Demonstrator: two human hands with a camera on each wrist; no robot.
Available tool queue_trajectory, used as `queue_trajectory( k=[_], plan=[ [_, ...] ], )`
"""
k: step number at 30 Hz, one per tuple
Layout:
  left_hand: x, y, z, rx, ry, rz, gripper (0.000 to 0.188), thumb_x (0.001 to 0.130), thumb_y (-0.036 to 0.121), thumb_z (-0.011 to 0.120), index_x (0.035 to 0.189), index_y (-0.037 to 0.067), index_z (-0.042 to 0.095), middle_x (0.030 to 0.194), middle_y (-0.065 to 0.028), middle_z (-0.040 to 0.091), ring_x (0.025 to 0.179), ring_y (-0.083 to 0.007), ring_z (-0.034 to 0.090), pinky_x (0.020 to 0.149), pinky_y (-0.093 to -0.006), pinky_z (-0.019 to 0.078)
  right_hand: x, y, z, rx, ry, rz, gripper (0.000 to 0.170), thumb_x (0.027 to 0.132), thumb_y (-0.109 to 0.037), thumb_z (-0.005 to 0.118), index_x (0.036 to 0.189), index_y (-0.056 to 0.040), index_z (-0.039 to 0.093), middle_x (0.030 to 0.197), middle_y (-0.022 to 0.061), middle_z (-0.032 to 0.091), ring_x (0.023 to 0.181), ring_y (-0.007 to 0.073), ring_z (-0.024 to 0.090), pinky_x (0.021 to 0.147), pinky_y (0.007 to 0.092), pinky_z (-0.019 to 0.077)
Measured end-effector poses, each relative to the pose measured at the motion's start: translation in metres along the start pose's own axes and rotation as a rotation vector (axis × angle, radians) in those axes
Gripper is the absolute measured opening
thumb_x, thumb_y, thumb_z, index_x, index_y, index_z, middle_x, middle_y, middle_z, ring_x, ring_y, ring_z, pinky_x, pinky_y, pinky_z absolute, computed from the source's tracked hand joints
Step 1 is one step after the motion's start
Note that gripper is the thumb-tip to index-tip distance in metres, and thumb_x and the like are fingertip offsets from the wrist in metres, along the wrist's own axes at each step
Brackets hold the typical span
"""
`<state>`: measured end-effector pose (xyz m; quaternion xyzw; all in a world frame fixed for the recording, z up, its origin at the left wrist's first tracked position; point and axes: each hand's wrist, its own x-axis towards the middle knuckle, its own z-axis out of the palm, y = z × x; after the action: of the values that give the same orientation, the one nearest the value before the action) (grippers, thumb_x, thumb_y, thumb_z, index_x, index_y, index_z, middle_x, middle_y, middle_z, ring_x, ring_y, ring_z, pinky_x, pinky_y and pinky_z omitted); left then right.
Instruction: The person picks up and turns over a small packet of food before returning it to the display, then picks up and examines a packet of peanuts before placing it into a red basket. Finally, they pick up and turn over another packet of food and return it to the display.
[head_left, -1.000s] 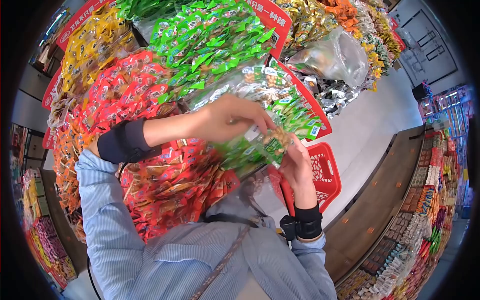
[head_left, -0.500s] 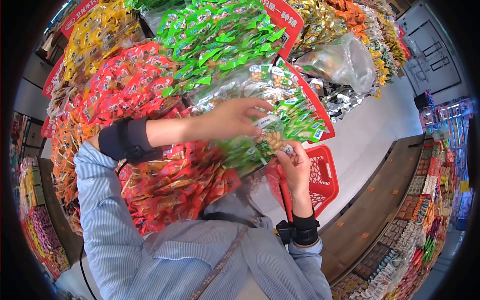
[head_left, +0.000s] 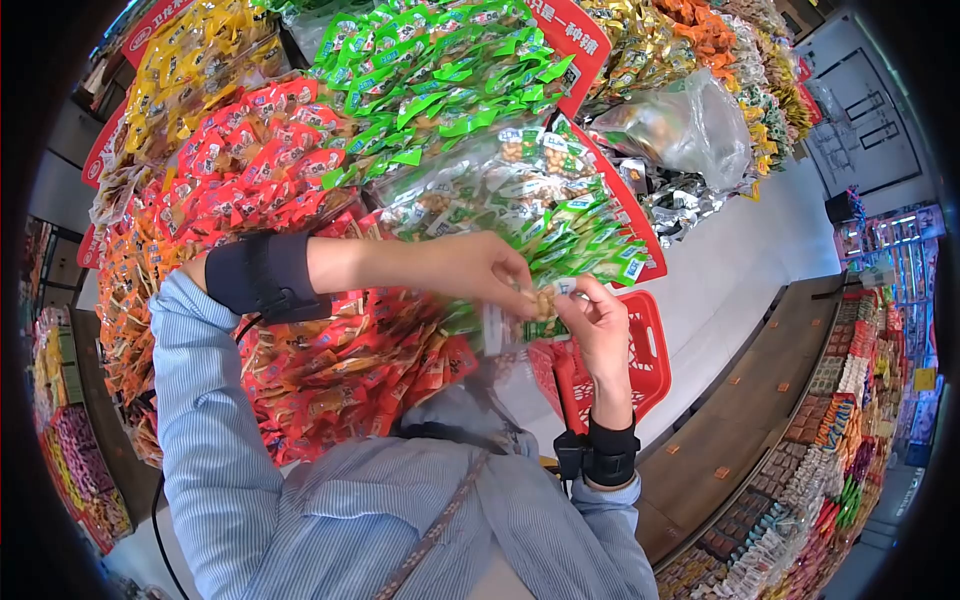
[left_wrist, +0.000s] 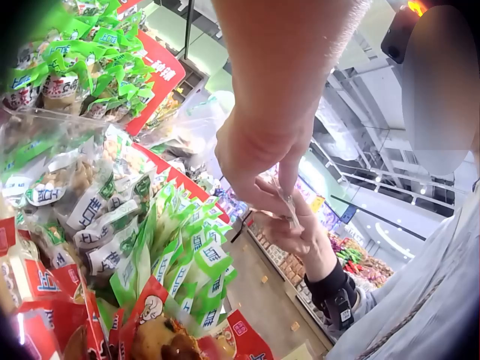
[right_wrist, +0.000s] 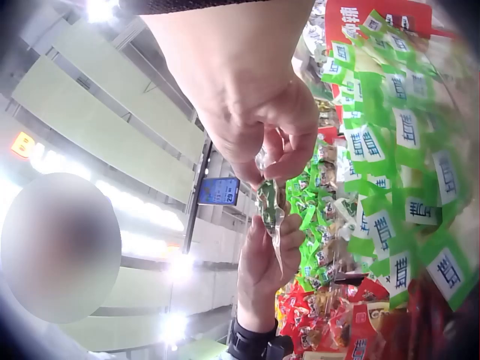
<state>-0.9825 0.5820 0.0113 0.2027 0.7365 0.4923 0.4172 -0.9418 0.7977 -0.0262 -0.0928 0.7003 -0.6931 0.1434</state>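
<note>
A small clear-and-green snack packet (head_left: 544, 303), with pale tan pieces inside, is stretched between both hands in front of the display. My left hand (head_left: 488, 270) pinches one end, reaching across from the left. At the other end, my right hand (head_left: 602, 330) pinches it between thumb and fingers. From the right wrist view the packet (right_wrist: 268, 208) appears edge-on, part of it covered by fingers. Just beyond the hands lies a heap of similar green-and-clear packets (head_left: 590, 222).
Red packets (head_left: 300, 385) fill the near left of the display, bright green ones (head_left: 430, 75) the far side. A red shopping basket (head_left: 655, 365) stands right of my body. Behind the red sign edge sits a clear plastic bag (head_left: 685, 125). Stocked shelves (head_left: 800, 450) curve along the right.
My left hand, lifted with looser fingers half a second ago, has come down to the packet's end. The packet has turned and shows less of its face. The right hand keeps its hold.
</note>
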Motion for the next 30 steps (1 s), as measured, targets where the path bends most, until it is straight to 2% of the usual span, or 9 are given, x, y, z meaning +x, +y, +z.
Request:
queue_trajectory(
  k=[1, 4, 7, 10, 13, 17, 26, 29, 30],
  plan=[
    [0.000, 0.002, 0.002, -0.103, -0.074, -0.071, 0.026, 0.079, 0.018, 0.066, 0.097, 0.002, 0.057, 0.068, 0.0012, 0.061, 0.064, -0.0026, 0.056, 0.054, -0.0176, 0.0425, 0.001, 0.003, -0.002, -0.104, -0.036, -0.118, 0.016, 0.080, 0.000, 0.059, 0.096, -0.0030, 0.058, 0.078, -0.0025, 0.053, 0.063, 0.0011, 0.048, 0.053, 0.0163, 0.0365],
    [0.005, -0.008, 0.010, -0.215, -0.230, -0.059, 0.025, 0.080, 0.018, 0.065, 0.097, 0.001, 0.056, 0.073, -0.0007, 0.063, 0.065, -0.0042, 0.057, 0.057, -0.0200, 0.0452, 0.002, -0.010, 0.006, -0.041, -0.145, -0.054, 0.022, 0.076, 0.003, 0.062, 0.098, -0.0017, 0.058, 0.085, -0.0011, 0.053, 0.068, 0.0010, 0.046, 0.057, 0.0167, 0.0361],
    [0.006, -0.009, 0.014, -0.145, -0.235, 0.028, 0.026, 0.081, 0.017, 0.064, 0.100, 0.001, 0.054, 0.078, -0.0010, 0.063, 0.071, -0.0060, 0.059, 0.062, -0.0212, 0.0481, 0.000, -0.011, 0.011, 0.134, -0.075, -0.133, 0.023, 0.081, -0.001, 0.056, 0.105, -0.0013, 0.056, 0.085, 0.0002, 0.053, 0.065, 0.0027, 0.046, 0.055, 0.0167, 0.0349],
    [0.003, -0.006, 0.018, -0.309, -0.044, 0.185, 0.029, 0.082, 0.015, 0.062, 0.105, 0.001, 0.050, 0.088, -0.0020, 0.062, 0.078, -0.0076, 0.060, 0.066, -0.0220, 0.0498, -0.004, -0.011, 0.007, 0.142, 0.120, -0.099, 0.022, 0.086, -0.005, 0.048, 0.107, -0.0005, 0.051, 0.084, 0.0015, 0.054, 0.064, 0.0044, 0.047, 0.055, 0.0175, 0.0355],
    [0.001, -0.009, 0.014, -0.498, 0.091, 0.121, 0.033, 0.082, 0.013, 0.062, 0.109, 0.003, 0.047, 0.094, -0.0027, 0.061, 0.082, -0.0084, 0.059, 0.069, -0.0239, 0.0510, -0.009, 0.001, 0.006, 0.258, 0.098, -0.126, 0.022, 0.089, -0.008, 0.040, 0.108, -0.0008, 0.047, 0.087, 0.0028, 0.054, 0.066, 0.0052, 0.049, 0.055, 0.0176, 0.0368],
    [0.001, -0.012, 0.013, -0.557, 0.216, 0.076, 0.036, 0.081, 0.013, 0.063, 0.112, 0.004, 0.045, 0.095, -0.0042, 0.060, 0.082, -0.0108, 0.059, 0.072, -0.0265, 0.0520, -0.016, 0.002, 0.009, 0.184, 0.029, -0.068, 0.022, 0.083, 0.004, 0.047, 0.105, -0.0015, 0.045, 0.090, 0.0026, 0.052, 0.066, 0.0051, 0.049, 0.056, 0.0168, 0.0388],
    [0.002, -0.015, 0.014, -0.611, 0.176, 0.091, 0.036, 0.080, 0.012, 0.064, 0.111, 0.003, 0.046, 0.096, -0.0044, 0.060, 0.084, -0.0102, 0.059, 0.073, -0.0257, 0.0507, -0.013, 0.002, 0.019, 0.257, 0.064, 0.014, 0.020, 0.082, 0.005, 0.052, 0.099, -0.0031, 0.045, 0.081, 0.0009, 0.052, 0.065, 0.0030, 0.048, 0.052, 0.0155, 0.0373],
    [0.002, -0.019, 0.012, -0.465, 0.064, 0.260, 0.034, 0.080, 0.011, 0.064, 0.110, 0.003, 0.049, 0.095, -0.0028, 0.060, 0.084, -0.0082, 0.057, 0.075, -0.0240, 0.0476, -0.014, 0.006, 0.014, 0.222, 0.019, 0.011, 0.017, 0.082, 0.006, 0.052, 0.096, -0.0026, 0.046, 0.080, 0.0016, 0.053, 0.061, 0.0027, 0.047, 0.049, 0.0159, 0.0355],
    [0.000, -0.019, 0.009, -0.421, 0.018, 0.211, 0.033, 0.081, 0.011, 0.063, 0.110, 0.004, 0.050, 0.095, -0.0024, 0.059, 0.084, -0.0080, 0.057, 0.075, -0.0240, 0.0467, -0.015, 0.008, 0.012, 0.196, -0.004, 0.000, 0.016, 0.082, 0.006, 0.051, 0.095, -0.0023, 0.046, 0.080, 0.0018, 0.053, 0.060, 0.0027, 0.047, 0.048, 0.0161, 0.0348]
  ],
)
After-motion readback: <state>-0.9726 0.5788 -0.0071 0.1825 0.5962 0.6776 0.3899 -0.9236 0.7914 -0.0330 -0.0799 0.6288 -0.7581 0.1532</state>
